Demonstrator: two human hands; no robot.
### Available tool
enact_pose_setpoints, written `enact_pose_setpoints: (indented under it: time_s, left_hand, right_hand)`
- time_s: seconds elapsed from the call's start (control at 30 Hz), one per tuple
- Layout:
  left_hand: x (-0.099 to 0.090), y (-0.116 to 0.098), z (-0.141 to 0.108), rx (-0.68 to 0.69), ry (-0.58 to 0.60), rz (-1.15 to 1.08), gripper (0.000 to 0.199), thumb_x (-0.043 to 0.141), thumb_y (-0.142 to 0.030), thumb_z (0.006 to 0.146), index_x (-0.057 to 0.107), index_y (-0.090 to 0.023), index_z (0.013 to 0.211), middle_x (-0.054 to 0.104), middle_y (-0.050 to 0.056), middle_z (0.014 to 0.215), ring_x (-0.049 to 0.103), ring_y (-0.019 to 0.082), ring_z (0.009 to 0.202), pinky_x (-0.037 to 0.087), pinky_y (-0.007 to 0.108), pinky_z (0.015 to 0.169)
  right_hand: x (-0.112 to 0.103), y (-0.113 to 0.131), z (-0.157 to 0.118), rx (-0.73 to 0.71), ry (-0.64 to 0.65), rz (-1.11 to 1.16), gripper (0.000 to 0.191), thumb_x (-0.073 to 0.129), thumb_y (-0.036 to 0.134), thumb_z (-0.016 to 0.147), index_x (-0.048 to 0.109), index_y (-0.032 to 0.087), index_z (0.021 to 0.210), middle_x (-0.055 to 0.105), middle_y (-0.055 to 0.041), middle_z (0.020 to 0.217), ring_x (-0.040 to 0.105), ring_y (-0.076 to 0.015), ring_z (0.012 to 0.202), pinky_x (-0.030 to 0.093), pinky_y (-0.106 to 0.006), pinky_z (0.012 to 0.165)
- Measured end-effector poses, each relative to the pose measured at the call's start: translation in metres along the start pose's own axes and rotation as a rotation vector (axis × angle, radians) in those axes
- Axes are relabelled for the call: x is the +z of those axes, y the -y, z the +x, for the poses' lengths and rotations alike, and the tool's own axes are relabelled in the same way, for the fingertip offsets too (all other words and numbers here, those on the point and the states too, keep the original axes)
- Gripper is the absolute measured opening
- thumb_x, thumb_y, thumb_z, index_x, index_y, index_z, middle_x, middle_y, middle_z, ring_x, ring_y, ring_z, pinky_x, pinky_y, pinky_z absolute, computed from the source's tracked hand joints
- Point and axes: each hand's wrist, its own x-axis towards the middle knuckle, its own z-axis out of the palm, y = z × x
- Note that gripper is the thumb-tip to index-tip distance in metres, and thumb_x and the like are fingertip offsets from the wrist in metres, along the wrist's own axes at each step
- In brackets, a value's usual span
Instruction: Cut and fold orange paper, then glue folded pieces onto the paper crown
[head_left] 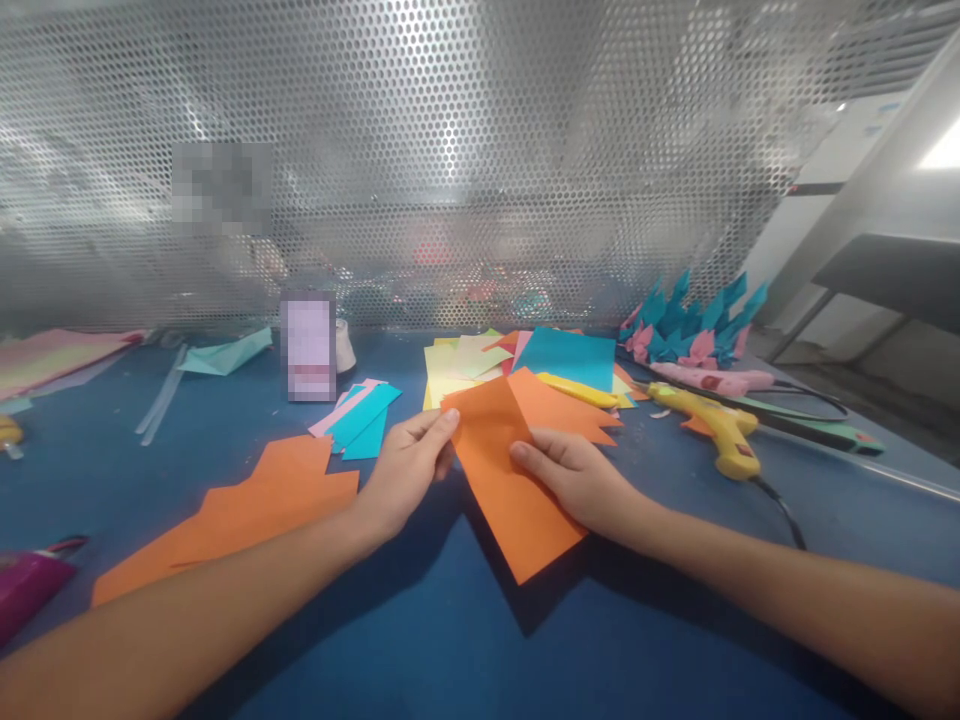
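Observation:
A folded piece of orange paper [517, 500] is held up above the blue table, tilted, with a dark shadow below it. My left hand [416, 460] pinches its upper left edge between thumb and fingers. On its right edge my right hand [574, 475] is closed, thumb on the front face and the other fingers partly behind. Other orange sheets [262, 500] lie beyond my left forearm, and more orange paper [566, 405] with pointed edges lies behind the held piece. Blue and pink strips [367, 420] rest near my left hand.
A yellow glue gun [720, 430], a pink one [712, 380] and a green tool [817, 425] lie right. Behind them stands a teal and pink folded-paper piece [690, 320]. A phone [309, 350] stands before a perforated metal panel [450, 130]. A yellow cutter [577, 389] lies near teal paper [570, 355].

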Motion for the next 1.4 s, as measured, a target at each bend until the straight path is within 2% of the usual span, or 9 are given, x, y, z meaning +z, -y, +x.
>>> enact_pose_setpoints:
  time_s: [0.13, 0.2, 0.33, 0.43, 0.77, 0.97, 1.17, 1.3, 1.4]
  left_hand:
    - [0.000, -0.002, 0.005, -0.040, -0.118, -0.305, 0.035, 0.051, -0.045, 0.083, 0.060, -0.018, 0.104, 0.051, -0.003, 0.067, 0.042, 0.008, 0.053, 0.031, 0.020, 0.048]
    - [0.002, -0.004, 0.004, -0.066, -0.068, -0.413, 0.041, 0.047, -0.048, 0.084, 0.056, -0.018, 0.111, 0.056, 0.001, 0.080, 0.049, 0.009, 0.062, 0.038, 0.021, 0.054]
    - [0.009, -0.005, -0.007, -0.145, 0.285, -0.185, 0.044, 0.048, -0.057, 0.081, 0.057, -0.014, 0.081, 0.055, 0.000, 0.065, 0.047, 0.008, 0.050, 0.038, 0.022, 0.050]
    - [0.012, -0.002, -0.015, -0.127, 0.382, 0.074, 0.050, 0.041, -0.060, 0.083, 0.050, -0.015, 0.063, 0.049, -0.002, 0.053, 0.040, 0.007, 0.041, 0.029, 0.021, 0.042]
    - [0.012, 0.006, -0.013, -0.147, 0.324, -0.104, 0.042, 0.044, -0.052, 0.084, 0.049, -0.015, 0.065, 0.049, -0.001, 0.052, 0.044, 0.008, 0.045, 0.031, 0.021, 0.044]
    - [0.013, 0.006, -0.014, -0.170, 0.335, -0.354, 0.035, 0.049, -0.051, 0.083, 0.049, -0.017, 0.089, 0.056, -0.002, 0.062, 0.051, 0.010, 0.049, 0.037, 0.021, 0.045]
    - [0.014, 0.001, -0.013, -0.241, 0.241, -0.451, 0.035, 0.056, -0.040, 0.086, 0.058, -0.013, 0.109, 0.069, 0.009, 0.097, 0.064, 0.019, 0.089, 0.047, 0.031, 0.082]
    - [0.012, -0.003, -0.009, -0.323, 0.123, -0.566, 0.027, 0.050, -0.028, 0.090, 0.061, -0.011, 0.107, 0.069, 0.012, 0.102, 0.065, 0.020, 0.093, 0.049, 0.031, 0.085]
    - [0.011, -0.003, -0.006, -0.339, 0.126, -0.607, 0.025, 0.048, -0.024, 0.091, 0.062, -0.009, 0.106, 0.070, 0.012, 0.101, 0.066, 0.019, 0.093, 0.051, 0.030, 0.085]
  right_hand:
    - [0.001, -0.001, 0.000, 0.021, -0.022, -0.040, 0.033, 0.061, 0.053, 0.075, 0.067, 0.021, 0.076, 0.069, -0.0022, 0.073, 0.063, -0.0167, 0.064, 0.050, -0.027, 0.057]
    - [0.001, -0.002, 0.000, 0.029, -0.034, -0.006, 0.033, 0.061, 0.053, 0.075, 0.067, 0.020, 0.078, 0.070, -0.0027, 0.073, 0.064, -0.0170, 0.064, 0.051, -0.027, 0.056]
    - [0.000, -0.002, -0.001, 0.019, -0.064, 0.077, 0.033, 0.061, 0.052, 0.075, 0.067, 0.021, 0.084, 0.070, -0.0020, 0.070, 0.066, -0.0180, 0.065, 0.053, -0.030, 0.059]
    - [-0.001, -0.001, -0.001, 0.015, -0.073, 0.092, 0.033, 0.060, 0.052, 0.076, 0.067, 0.021, 0.086, 0.070, -0.0022, 0.069, 0.066, -0.0182, 0.064, 0.055, -0.031, 0.059]
    - [0.003, 0.001, -0.002, 0.001, -0.022, 0.190, 0.027, 0.061, 0.046, 0.078, 0.068, 0.023, 0.088, 0.071, -0.0006, 0.074, 0.067, -0.0167, 0.063, 0.055, -0.031, 0.064]
    - [0.004, 0.003, -0.004, 0.036, -0.008, 0.187, 0.029, 0.061, 0.049, 0.077, 0.066, 0.022, 0.086, 0.070, -0.0012, 0.071, 0.067, -0.0178, 0.062, 0.055, -0.033, 0.064]
    - [0.003, 0.003, -0.004, -0.050, 0.002, 0.124, 0.035, 0.058, 0.050, 0.079, 0.058, 0.023, 0.103, 0.068, -0.0014, 0.083, 0.065, -0.0162, 0.071, 0.054, -0.031, 0.071]
    - [-0.003, 0.003, -0.004, -0.078, -0.056, 0.001, 0.044, 0.048, 0.045, 0.087, 0.041, 0.027, 0.126, 0.063, 0.0009, 0.077, 0.062, -0.0152, 0.071, 0.053, -0.031, 0.071]
    - [-0.006, 0.000, -0.001, -0.145, 0.006, -0.113, 0.037, 0.055, 0.039, 0.084, 0.052, 0.028, 0.119, 0.063, -0.0015, 0.089, 0.062, -0.0164, 0.086, 0.051, -0.032, 0.081]
